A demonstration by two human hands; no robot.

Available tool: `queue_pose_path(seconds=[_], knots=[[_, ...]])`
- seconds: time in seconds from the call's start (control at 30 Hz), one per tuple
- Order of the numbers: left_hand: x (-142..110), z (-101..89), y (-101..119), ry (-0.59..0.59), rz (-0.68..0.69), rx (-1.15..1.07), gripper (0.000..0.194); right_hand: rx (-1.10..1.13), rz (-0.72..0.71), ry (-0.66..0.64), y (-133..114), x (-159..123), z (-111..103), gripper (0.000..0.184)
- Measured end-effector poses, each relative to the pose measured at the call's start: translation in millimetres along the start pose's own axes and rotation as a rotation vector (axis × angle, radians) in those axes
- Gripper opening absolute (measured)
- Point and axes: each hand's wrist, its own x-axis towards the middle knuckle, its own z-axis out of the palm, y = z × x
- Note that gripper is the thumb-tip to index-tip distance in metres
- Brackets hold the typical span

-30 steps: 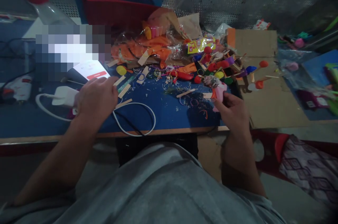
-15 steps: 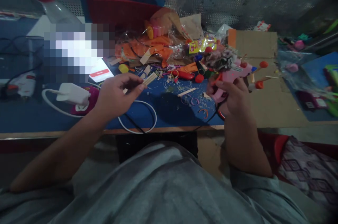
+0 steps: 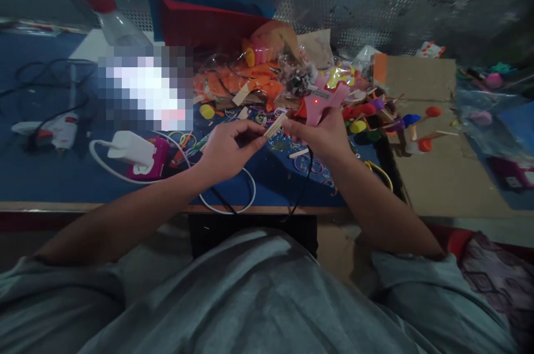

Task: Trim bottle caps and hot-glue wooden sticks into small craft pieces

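Observation:
Between the fingertips of my left hand (image 3: 233,145) is a small bundle of flat wooden craft sticks (image 3: 275,125). My right hand (image 3: 325,134) is wrapped round a pink glue gun (image 3: 321,103) with a glowing red light, and a black cord hangs below it. The thumb or fingertips of that hand come right up to the far end of the sticks; whether they touch is hard to tell. Grey fuzzy material (image 3: 298,79) shows at the front of the glue gun.
A white charger (image 3: 131,149) sits in a magenta socket block (image 3: 161,156), its white cable looping on the blue table. A second glue gun (image 3: 62,130) lies at left. Orange scraps, plastic wrappers and coloured pieces crowd the back; cardboard (image 3: 454,170) lies at right.
My right hand has brought the glue gun leftward, off the cardboard side, up to the sticks. My left hand has shifted right with the sticks. The view has moved slightly too.

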Motion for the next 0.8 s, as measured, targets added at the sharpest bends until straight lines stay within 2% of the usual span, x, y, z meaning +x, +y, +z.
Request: queue_pose_path(seconds=[0.13,0.2,0.23,0.3,0.4,0.5,0.67,0.8], knots=[[-16,-12.1,-3,-0.070,0.074,0.188,0.037,0.024,0.036,-0.017,9,-8,3,0.052],[-21,-25.6,-9,-0.137,0.155,0.423,0.049,0.048,0.039,0.005,11,-8,2,0.051],[-23,-33.4,-13,-0.160,0.166,0.576,0.048,0.054,0.036,0.017,12,-8,1,0.050],[-26,-48.1,-22,-0.167,0.072,0.867,0.039,0.044,0.034,0.047,15,-6,-1,0.051],[-26,-61.8,-34,-0.221,-0.064,1.088,0.031,0.014,0.047,0.066,19,-4,-3,0.053],[-24,-64.6,-41,-0.242,-0.115,1.146,0.031,0.025,0.055,0.046,23,-4,-2,0.053],[-19,-66.0,-46,-0.203,-0.148,1.157,0.036,0.027,0.059,0.064,32,-2,0,0.044],[-20,-64.7,-37,-0.127,-0.106,1.025,0.040,0.141,0.050,0.121,32,1,3,0.037]])
